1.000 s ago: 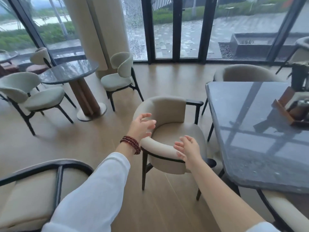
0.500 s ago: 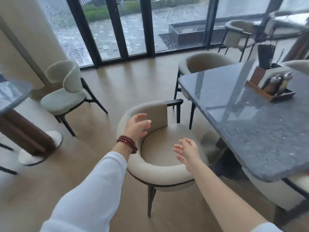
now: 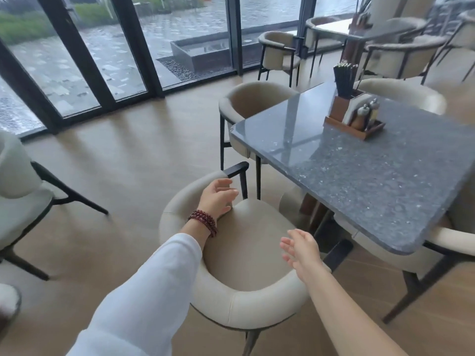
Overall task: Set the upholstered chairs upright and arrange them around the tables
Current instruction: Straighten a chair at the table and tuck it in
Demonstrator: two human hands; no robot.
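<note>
- Since half a second ago the nearest chair has come closer under both arms. Its open front now sits nearer the tabletop.
- That chair stands upright on the floor, its curved back toward the camera and its seat facing the tabletop's nearest edge. One black arm tip lies near the left end of that edge, the other near its near corner.
- A white sleeve covers the left forearm, which crosses the chair's back.
- The right hand hovers over the right side of the seat, fingers straight and loosely spread, holding nothing.
- The left hand, with a dark red bead bracelet at the wrist, is over the left side of the seat beside the inner back. Its fingers are relaxed and slightly curved, holding nothing; whether they touch the chair cannot be told.
- A second chair is tucked under the tabletop's right near side.
- A wooden tray stands toward the far edge, holding small bottles and a bundle of dark chopsticks.
- Another chair is at the far-left corner, and one more at the far edge.
- A paler chair stands well apart on the left.
- Glass doors close the far side.
</note>
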